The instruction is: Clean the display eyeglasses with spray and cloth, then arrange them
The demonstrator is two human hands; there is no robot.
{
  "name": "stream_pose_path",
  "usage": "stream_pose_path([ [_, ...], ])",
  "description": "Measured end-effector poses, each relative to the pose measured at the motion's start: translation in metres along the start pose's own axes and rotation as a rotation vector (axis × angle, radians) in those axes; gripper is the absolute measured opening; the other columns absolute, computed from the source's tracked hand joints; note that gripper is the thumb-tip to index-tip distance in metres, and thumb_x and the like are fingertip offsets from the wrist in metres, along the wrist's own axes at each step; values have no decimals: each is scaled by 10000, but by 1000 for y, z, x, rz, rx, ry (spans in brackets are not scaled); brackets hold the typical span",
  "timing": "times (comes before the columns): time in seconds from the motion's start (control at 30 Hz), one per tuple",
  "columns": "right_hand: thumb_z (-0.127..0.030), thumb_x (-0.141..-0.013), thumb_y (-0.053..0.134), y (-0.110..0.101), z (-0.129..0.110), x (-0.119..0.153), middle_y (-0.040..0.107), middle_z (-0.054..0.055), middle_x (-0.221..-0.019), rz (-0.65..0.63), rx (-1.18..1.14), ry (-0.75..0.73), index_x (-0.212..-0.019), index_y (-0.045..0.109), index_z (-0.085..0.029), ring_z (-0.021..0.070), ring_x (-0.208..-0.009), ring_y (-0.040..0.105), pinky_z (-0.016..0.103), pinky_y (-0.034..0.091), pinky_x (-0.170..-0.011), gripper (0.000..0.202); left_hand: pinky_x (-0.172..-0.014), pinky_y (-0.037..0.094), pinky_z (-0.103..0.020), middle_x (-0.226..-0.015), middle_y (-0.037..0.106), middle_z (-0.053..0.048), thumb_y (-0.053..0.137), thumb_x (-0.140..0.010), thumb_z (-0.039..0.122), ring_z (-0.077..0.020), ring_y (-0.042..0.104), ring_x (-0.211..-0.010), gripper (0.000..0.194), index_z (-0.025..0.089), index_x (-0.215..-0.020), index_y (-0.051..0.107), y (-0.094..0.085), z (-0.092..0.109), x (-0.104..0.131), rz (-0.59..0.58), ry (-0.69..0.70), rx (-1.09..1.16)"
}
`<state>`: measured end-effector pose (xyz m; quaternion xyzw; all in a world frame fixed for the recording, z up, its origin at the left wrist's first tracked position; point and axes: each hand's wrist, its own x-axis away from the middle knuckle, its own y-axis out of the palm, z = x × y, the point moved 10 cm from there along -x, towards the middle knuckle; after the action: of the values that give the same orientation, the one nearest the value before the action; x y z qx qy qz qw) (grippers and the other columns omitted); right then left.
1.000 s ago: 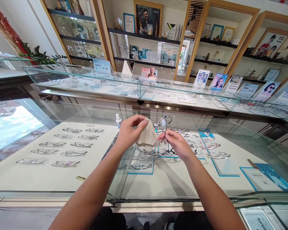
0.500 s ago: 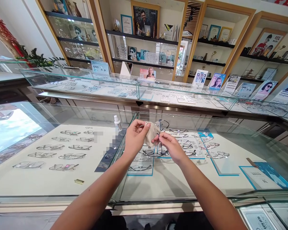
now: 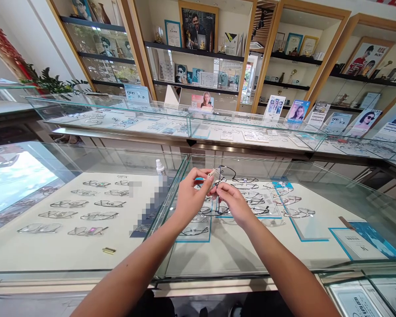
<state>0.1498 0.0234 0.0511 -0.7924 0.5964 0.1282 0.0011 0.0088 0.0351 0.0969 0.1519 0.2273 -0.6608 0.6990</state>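
My right hand (image 3: pixel 232 199) pinches a pair of dark-framed glasses (image 3: pixel 220 177), held on edge above the glass counter, with one temple arm curving off to the right at the top. Between the thumb and fingers of my left hand (image 3: pixel 194 189) is a beige cloth (image 3: pixel 211 173), bunched against the upper lens. Most of the cloth is hidden behind my fingers. Both hands are close together, nearly touching at the frame. Under the glass below them lie rows of eyeglasses (image 3: pixel 260 210).
A small white bottle (image 3: pixel 160 167) stands on the counter left of my hands. More frames (image 3: pixel 63 203) lie in the left showcase (image 3: pixel 53 255). Across the aisle runs another glass showcase (image 3: pixel 198 132) with upright cards (image 3: pixel 297 110) on top. A potted plant (image 3: pixel 48 81) is at far left.
My left hand has shifted right and closer to my right hand. The cloth, earlier spread and hanging in view, is now folded onto the lens and mostly covered by fingers.
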Motion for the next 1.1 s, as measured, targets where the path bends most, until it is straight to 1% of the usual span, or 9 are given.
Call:
stream_pose_path([
  [0.13, -536, -940, 708, 1, -1, 0, 730, 28, -932, -9, 18, -13, -848, 698, -252, 212, -914, 575, 348, 404, -809, 299, -877, 586, -352, -1219, 795, -99, 693, -1003, 454, -235, 743, -1115, 258, 218, -905, 729, 3, 10, 0, -36, 75, -67],
  [0.23, -542, -956, 695, 3, 1, 0, 742, 30, -945, -25, 36, -11, -890, 722, -250, 219, -952, 594, 353, 415, -832, 300, -871, 567, -341, -1143, 820, -90, 647, -1029, 456, -227, 746, -1078, 313, 219, -880, 786, -1, 11, -3, -15, 102, -84],
  [0.33, -556, -947, 702, 4, 3, 0, 745, 37, -945, -34, 39, -4, -901, 729, -246, 226, -966, 608, 356, 420, -836, 315, -804, 560, -330, -1089, 824, -85, 749, -955, 485, -213, 745, -944, 276, 217, -950, 813, -3, -1, -6, -3, 11, -10],
  [0.47, -599, -936, 712, 6, 4, 0, 741, 45, -934, -39, 45, -4, -890, 729, -247, 236, -967, 615, 359, 423, -827, 355, -725, 518, -309, -1054, 816, -75, 824, -888, 488, -168, 673, -783, 303, 213, -1013, 800, -3, -13, -10, -23, -103, 57],
  [0.6, -638, -929, 716, 8, 0, 0, 729, 45, -929, -54, 54, -27, -901, 736, -252, 236, -949, 611, 358, 429, -816, 387, -815, 507, -315, -1050, 793, -71, 857, -844, 463, -177, 668, -871, 300, 205, -971, 771, -6, -13, -16, -50, -92, 5],
  [0.7, -643, -932, 716, 9, -4, 1, 727, 43, -931, -65, 61, -45, -894, 735, -253, 230, -933, 606, 356, 433, -824, 393, -858, 526, -330, -1051, 777, -79, 885, -792, 511, -208, 701, -954, 401, 200, -1005, 748, -3, -25, -20, -120, -178, 63],
  [0.83, -595, -969, 695, 8, -8, 2, 738, 40, -952, -74, 72, -59, -912, 739, -254, 228, -947, 612, 360, 439, -865, 348, -829, 532, -327, -982, 782, -71, 932, -704, 578, -205, 707, -886, 514, 189, -983, 742, 7, -38, -17, -237, -338, 128],
  [1.0, -585, -974, 694, 9, -8, 3, 740, 45, -974, -89, 86, -57, -917, 745, -248, 229, -965, 627, 366, 454, -893, 346, -712, 458, -292, -741, 687, -10, 856, -783, 630, -167, 598, -716, 462, 189, -868, 747, 20, -35, -10, -399, -386, 141],
  [1.1, -593, -973, 696, 9, -6, 1, 740, 48, -971, -91, 89, -60, -916, 749, -247, 234, -982, 633, 364, 458, -877, 354, -682, 427, -284, -687, 643, 1, 857, -779, 636, -157, 555, -684, 468, 190, -837, 730, 24, -35, -7, -434, -421, 203],
])
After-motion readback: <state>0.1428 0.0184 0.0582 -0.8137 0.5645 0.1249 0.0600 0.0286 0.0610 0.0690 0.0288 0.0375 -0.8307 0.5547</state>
